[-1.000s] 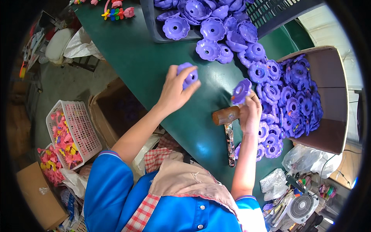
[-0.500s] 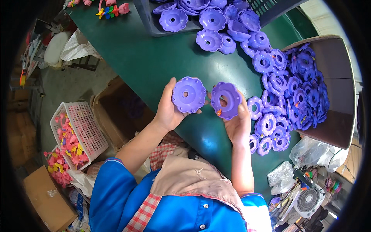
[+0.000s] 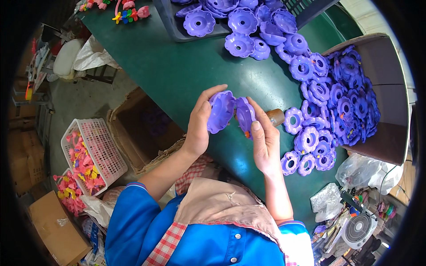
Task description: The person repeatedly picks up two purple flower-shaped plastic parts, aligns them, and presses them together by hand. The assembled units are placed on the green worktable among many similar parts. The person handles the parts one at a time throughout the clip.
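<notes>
Purple flower-shaped plastic half [image 3: 220, 111] in the left hand [image 3: 198, 126] faces its mating half [image 3: 245, 116] gripped in the right hand [image 3: 265, 141], nearly touching above the green table [image 3: 177, 75]. Judging by this, joining is underway; next comes aligning the scalloped rims and pressing together.

- A small toy or plastic-goods assembly workshop, by the look of it.
- A long green worktable [image 3: 177, 75] carries a heap of identical purple flower-shaped plastic discs [image 3: 328, 102], spilling from a cardboard box [image 3: 390, 88].
- More of the same discs fill a dark tray [image 3: 171, 22] at the table's far end.
- White mesh baskets [image 3: 106, 150] of pink plastic pieces stand on the concrete floor [image 3: 84, 97], beside open cartons [image 3: 137, 133].
- A small desk fan [image 3: 359, 228] sits amid clutter, possibly tools, too blurred to tell.
</notes>
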Motion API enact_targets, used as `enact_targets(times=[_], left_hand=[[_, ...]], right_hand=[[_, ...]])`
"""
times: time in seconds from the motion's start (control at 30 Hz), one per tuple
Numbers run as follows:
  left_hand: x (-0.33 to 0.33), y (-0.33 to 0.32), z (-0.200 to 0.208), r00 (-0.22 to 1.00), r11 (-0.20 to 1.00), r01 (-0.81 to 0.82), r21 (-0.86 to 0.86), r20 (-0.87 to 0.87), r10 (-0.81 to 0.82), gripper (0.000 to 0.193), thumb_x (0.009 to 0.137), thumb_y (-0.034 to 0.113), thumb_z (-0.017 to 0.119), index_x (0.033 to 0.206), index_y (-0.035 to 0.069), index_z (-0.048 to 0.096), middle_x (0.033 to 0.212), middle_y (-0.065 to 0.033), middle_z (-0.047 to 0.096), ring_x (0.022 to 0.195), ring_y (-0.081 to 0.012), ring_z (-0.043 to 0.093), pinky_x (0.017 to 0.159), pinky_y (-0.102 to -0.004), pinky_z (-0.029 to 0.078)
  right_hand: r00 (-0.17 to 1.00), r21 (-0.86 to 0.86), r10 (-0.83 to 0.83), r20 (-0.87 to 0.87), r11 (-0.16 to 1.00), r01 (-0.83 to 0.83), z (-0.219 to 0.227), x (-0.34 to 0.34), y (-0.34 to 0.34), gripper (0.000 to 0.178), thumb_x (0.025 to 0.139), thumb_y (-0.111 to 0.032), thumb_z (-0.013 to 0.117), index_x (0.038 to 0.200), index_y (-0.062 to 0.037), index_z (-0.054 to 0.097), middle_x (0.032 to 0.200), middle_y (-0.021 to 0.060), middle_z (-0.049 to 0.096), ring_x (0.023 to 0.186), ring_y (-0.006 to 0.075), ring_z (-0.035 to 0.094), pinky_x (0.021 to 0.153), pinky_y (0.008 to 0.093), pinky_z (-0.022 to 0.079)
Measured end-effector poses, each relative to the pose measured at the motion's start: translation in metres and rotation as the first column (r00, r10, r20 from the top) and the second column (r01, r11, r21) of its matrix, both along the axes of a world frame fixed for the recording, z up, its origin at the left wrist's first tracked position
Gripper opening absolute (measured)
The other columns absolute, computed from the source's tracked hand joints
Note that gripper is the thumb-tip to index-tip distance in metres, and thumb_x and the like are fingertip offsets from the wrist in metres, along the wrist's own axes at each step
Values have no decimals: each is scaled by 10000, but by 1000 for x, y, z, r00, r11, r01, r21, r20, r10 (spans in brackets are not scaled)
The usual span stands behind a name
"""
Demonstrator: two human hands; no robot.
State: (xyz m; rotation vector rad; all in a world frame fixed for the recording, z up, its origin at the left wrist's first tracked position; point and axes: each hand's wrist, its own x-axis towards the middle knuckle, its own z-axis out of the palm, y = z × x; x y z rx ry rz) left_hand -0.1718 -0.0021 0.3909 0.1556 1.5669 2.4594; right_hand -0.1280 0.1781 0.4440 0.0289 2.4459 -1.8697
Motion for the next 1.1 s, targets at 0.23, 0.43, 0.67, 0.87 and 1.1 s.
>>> enact_targets(times=[0.23, 0.43, 0.67, 0.87, 1.1], left_hand=[[7, 11, 6, 924, 946, -234, -226, -355, 144, 613, 1093, 465, 446, 1450, -14, 579, 1296, -142, 653, 1141, -221, 647, 997, -355, 508], [10, 14, -5, 824, 903, -352, -246, -540, 174, 602, 1070, 444, 493, 1436, -26, 582, 1295, -229, 640, 1117, -330, 660, 963, -419, 533], [22, 16, -6, 854, 908, -333, -254, -490, 176, 691, 1069, 538, 474, 1442, -36, 573, 1318, -251, 610, 1142, -353, 642, 972, -454, 525], [17, 26, -17, 827, 923, -335, -190, -528, 191, 668, 1004, 476, 625, 1457, -11, 558, 1313, -232, 600, 1141, -332, 624, 1011, -455, 507], [-12, -9, -22, 663, 670, -464, -580, -728, -171, 749, 774, 266, 924, 1445, 101, 636, 1392, -231, 538, 1199, -412, 600, 1020, -474, 525]], right_hand=[[990, 229, -6, -142, 973, 39, 11, 5, -18, 540, 1102, -270, 626, 1537, 36, 537, 1309, 269, 706, 1146, 359, 737, 981, 410, 575], [941, 458, 75, -329, 885, 90, 15, 3, -29, 610, 1002, -276, 741, 1489, 52, 574, 1327, 292, 686, 1070, 432, 754, 879, 462, 633], [928, 585, 175, -329, 809, 54, 21, 9, -35, 1039, 880, -652, 767, 1486, 149, 502, 1332, 355, 653, 1070, 458, 753, 871, 461, 639], [915, 702, 270, -301, 712, 21, 16, 15, -40, 1407, 697, -798, 843, 1570, 179, 333, 1360, 375, 615, 1228, 508, 678, 991, 500, 592], [974, 564, 11, -226, 817, 121, -8, 47, 11, 876, 816, -277, 900, 1506, 60, 479, 1508, 308, 475, 1362, 476, 525, 1117, 561, 461]])
